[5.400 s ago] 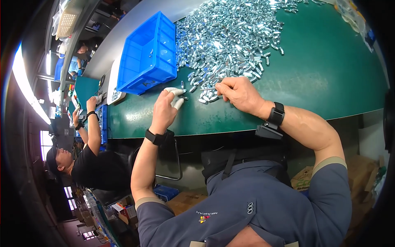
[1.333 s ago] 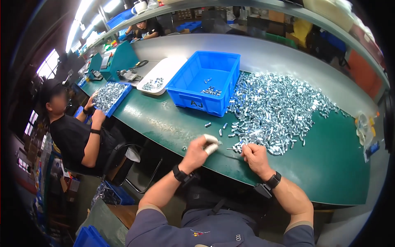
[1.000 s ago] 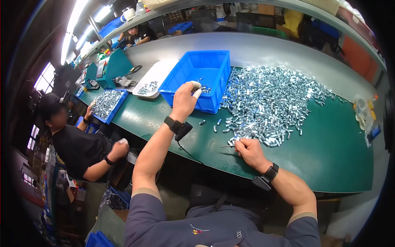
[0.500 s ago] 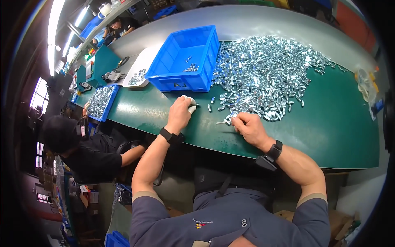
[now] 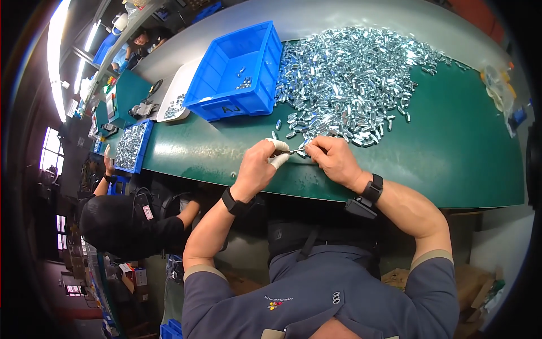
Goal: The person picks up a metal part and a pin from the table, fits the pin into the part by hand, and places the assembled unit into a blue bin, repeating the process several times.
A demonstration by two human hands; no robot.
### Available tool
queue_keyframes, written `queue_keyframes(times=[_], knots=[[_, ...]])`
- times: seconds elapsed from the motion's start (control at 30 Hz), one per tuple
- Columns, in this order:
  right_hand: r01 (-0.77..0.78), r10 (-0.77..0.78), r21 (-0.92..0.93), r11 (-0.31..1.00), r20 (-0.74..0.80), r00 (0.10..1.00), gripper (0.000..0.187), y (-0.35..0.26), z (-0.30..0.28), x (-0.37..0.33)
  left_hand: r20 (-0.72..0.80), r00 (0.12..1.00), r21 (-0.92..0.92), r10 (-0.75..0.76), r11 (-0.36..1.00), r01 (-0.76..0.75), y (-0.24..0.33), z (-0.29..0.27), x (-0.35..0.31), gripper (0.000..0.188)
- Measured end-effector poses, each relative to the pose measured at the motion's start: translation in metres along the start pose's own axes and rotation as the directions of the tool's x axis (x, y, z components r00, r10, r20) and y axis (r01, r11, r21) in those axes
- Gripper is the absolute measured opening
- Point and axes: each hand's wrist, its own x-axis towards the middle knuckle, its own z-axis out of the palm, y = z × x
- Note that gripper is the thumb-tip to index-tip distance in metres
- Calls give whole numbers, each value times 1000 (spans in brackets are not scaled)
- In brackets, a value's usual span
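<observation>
My left hand (image 5: 257, 168), its thumb and forefinger wrapped in white, pinches a small shiny metal part (image 5: 291, 151), mostly covered by the fingertips. From the right, my right hand (image 5: 335, 163) grips a thin metal rod (image 5: 298, 150) between thumb and fingers. The rod's tip meets the part between the two hands, just above the green table; whether it is inside the part cannot be seen. Beyond my hands lies a large heap of small silvery metal parts (image 5: 350, 85). A few loose ones (image 5: 278, 124) lie at its near left edge.
Left of the heap stands a blue plastic bin (image 5: 234, 108) with a few parts inside. Farther left are a white tray (image 5: 165, 117) and a blue tray full of parts (image 5: 148, 141). A co-worker (image 5: 121, 223) sits at my left. A clear plastic bag (image 5: 498, 90) hangs at the right wall.
My left hand has moved right, bringing its part to the rod in my right hand. The view has shifted slightly. The co-worker's arm now reaches up beside the blue tray.
</observation>
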Motion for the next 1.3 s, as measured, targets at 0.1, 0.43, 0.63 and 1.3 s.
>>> queue_keyframes(times=[0.1, 0.43, 0.63, 1.3], knots=[[-25, 25, 0, 1000, 48, 999, 33, -1, 2, -3, 12, 997, 64, 74, 995, -75, 0, 3, -1, 18], [3, 9, 103, 995, -117, 993, 41, 4, 5, -7, -36, 947, 149, 320, 939, -311, 1, -14, 27, 18], [-58, 88, 193, 979, -149, 985, 40, 2, -3, -1, -314, 914, 365, 256, 921, -132, -25, -87, 107, 18], [-31, 38, 93, 995, -72, 997, 39, -2, 0, -3, 54, 998, 269, 42, 961, -55, -49, -14, 18, 19]])
